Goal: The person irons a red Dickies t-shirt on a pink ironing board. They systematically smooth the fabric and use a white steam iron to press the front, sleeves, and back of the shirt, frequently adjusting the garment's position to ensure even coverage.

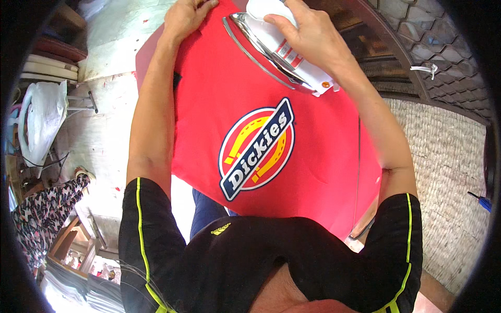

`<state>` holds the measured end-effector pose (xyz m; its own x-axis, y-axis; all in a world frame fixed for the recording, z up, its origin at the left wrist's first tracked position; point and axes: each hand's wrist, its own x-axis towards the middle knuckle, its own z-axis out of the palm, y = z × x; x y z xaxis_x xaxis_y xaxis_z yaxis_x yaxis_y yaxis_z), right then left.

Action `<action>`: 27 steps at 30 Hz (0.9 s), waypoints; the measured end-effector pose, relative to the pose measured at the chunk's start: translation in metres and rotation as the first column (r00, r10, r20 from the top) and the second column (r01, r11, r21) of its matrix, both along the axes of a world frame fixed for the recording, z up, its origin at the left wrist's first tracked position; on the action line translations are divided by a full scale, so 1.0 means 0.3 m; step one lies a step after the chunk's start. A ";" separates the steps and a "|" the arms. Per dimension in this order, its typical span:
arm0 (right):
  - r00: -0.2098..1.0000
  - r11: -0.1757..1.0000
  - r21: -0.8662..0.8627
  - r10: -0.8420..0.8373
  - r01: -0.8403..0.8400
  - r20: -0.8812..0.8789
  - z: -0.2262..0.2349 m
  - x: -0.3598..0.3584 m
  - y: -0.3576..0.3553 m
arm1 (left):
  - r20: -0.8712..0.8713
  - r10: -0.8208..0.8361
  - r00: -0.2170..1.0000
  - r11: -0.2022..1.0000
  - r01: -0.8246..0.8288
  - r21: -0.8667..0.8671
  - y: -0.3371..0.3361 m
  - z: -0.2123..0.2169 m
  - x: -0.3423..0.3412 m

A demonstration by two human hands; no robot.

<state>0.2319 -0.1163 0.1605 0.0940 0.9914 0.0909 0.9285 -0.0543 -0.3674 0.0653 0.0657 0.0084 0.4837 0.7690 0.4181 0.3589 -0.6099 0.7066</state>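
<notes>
Right hand [319, 35] round its handle [265, 8], the likely heavy iron [314, 77] is held where best gripped, over the far end of the soft-looking red cloth [323, 135]. Left hand [189, 16], grip unclear, is placed at its left side.

Glares brightly off pale floor [107, 122] at left, near a wooden frame [63, 238]; shows dark lattice [441, 49] and mottled beige surface [436, 172] at right.

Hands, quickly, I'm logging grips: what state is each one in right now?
Left hand: at the edge of the red cloth, partly cut off; whether it grips cannot be told.
Right hand: closed, holding the white iron.
</notes>
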 end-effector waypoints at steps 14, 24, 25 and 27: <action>0.989 0.997 0.076 0.022 -0.033 0.149 -0.088 -0.059 0.240 | 0.046 0.200 0.979 0.980 -0.199 -0.017 -0.062 -0.011 -0.136; 0.992 0.998 0.058 0.008 -0.016 0.128 -0.090 -0.095 0.302 | 0.188 0.194 0.963 0.981 -0.191 -0.035 -0.080 -0.024 -0.131; 0.992 0.999 0.049 0.013 -0.019 0.123 -0.084 -0.092 0.298 | 0.191 0.195 0.962 0.981 -0.189 -0.048 -0.082 -0.021 -0.130; 0.988 0.997 0.053 0.042 -0.050 0.149 -0.085 -0.061 0.277 | 0.189 0.193 0.963 0.981 -0.183 -0.068 -0.079 -0.014 -0.130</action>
